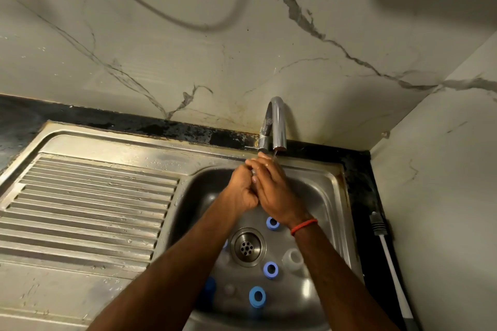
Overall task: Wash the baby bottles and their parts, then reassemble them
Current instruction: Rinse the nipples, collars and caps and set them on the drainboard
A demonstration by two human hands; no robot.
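A marble-veined wall (188, 48) backs a steel sink (334, 196) with a ribbed drainboard (88, 209) on its left. Under the faucet (277, 121) at the basin's back edge, the left hand (240, 191) and right hand (277, 193) are pressed together, wet. Whether they hold anything cannot be told. On the basin floor around the drain (247, 247) lie blue bottle rings (270, 269) and a clear cap (292, 259).
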